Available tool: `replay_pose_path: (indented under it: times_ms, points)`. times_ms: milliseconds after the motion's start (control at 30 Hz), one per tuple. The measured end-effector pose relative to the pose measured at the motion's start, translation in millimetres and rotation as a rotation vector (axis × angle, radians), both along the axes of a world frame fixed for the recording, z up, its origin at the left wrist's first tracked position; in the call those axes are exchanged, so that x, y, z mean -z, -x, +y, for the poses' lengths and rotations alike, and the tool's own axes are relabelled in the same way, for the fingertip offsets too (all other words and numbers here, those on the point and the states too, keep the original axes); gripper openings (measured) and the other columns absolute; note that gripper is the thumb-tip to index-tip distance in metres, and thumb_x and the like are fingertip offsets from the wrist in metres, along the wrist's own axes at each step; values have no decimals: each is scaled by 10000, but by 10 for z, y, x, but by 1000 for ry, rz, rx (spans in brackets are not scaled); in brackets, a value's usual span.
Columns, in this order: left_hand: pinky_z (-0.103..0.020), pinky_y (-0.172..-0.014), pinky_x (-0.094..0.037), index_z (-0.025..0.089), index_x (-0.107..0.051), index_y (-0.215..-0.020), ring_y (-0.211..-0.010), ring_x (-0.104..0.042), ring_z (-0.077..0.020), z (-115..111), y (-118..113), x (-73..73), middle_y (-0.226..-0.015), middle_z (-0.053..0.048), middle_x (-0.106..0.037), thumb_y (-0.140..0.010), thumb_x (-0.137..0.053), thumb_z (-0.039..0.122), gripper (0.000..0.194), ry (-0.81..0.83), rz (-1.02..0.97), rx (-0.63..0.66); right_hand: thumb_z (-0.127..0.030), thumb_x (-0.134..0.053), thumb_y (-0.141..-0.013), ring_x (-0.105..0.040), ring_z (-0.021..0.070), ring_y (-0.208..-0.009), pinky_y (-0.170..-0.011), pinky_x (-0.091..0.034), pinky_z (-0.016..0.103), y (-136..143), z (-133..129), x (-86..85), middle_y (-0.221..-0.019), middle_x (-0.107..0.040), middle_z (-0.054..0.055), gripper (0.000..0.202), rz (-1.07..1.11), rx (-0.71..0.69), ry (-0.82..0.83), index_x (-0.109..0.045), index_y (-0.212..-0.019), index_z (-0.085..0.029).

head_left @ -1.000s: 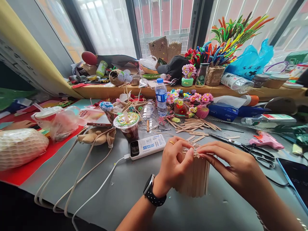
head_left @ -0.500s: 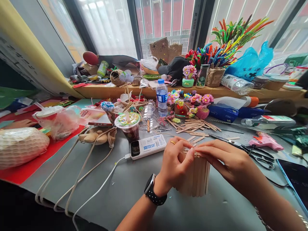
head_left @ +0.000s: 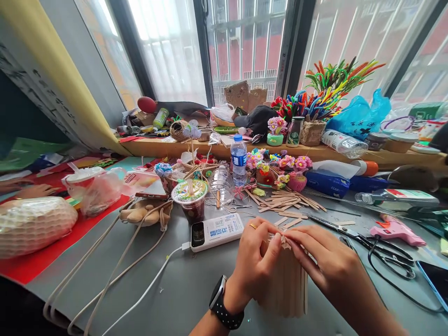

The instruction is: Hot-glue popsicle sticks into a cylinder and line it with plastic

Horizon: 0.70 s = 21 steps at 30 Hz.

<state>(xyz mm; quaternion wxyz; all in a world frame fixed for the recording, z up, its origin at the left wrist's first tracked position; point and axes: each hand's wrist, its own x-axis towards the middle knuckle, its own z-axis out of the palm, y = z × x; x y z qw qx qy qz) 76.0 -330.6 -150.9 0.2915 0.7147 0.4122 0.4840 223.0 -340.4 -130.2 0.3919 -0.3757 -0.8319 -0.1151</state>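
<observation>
Left hand point(head_left: 255, 263): fingers and thumb pinched close on the top edge of the craft-stick cup point(head_left: 285, 289); one gold ring point(head_left: 252, 226), one black smartwatch point(head_left: 224, 310) at the wrist.
Right hand point(head_left: 325, 256): fingertips almost together, pinching the same edge, right next to the left thumb.
Craft-stick cup: one, under both hands, over the gray table point(head_left: 185, 294); I can't tell if its bottom touches.
Loose craft sticks point(head_left: 289, 200): a messy pile past the hands, too jumbled to count.
Power bank point(head_left: 219, 232): one, white, left of the hands.
Glue gun point(head_left: 399, 231): one, pink, far right.
Water bottle point(head_left: 239, 160): one, blue cap, standing.
</observation>
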Motion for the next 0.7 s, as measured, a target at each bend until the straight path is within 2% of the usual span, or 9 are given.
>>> replay_pose_path:
  times_ms: [200,367,500,633,700]
  points:
    - [-302,-749,-350,151,-549,-802,-825,-469,-172,18,8,17,-832,-50,-525,-845,-401,265,191,11,-16,5,-161,-469,-808,-586,139,-785,-738,-460,255,28,36,53,-820,-639,55,146,74,42,4,-598,-873,-140]
    - [-300,-751,-342,155,-560,-805,-832,-469,-172,-11,0,-1,-839,-46,-528,-837,-417,268,185,17,-1,10,-178,-474,-800,-602,127,-746,-678,-479,232,3,66,40,-839,-639,47,127,187,138,20,-578,-868,-153]
    - [-294,-744,-340,161,-559,-807,-835,-469,-167,-29,3,-1,-842,-39,-533,-839,-417,260,176,17,1,-1,-246,-484,-795,-587,86,-624,-595,-487,197,19,91,-22,-835,-627,18,125,351,129,253,-581,-846,-187]
    - [-295,-754,-341,162,-553,-806,-834,-469,-166,-24,27,11,-832,-37,-529,-851,-401,273,194,24,-8,-24,-350,-489,-785,-608,103,-688,-616,-500,202,38,96,-47,-808,-628,7,182,571,96,552,-584,-842,-205]
    - [-298,-761,-342,162,-551,-804,-838,-469,-168,-21,35,11,-832,-38,-531,-853,-396,275,198,24,-7,-29,-394,-497,-770,-615,120,-729,-648,-502,223,24,99,-25,-827,-629,18,229,680,125,622,-582,-859,-202]
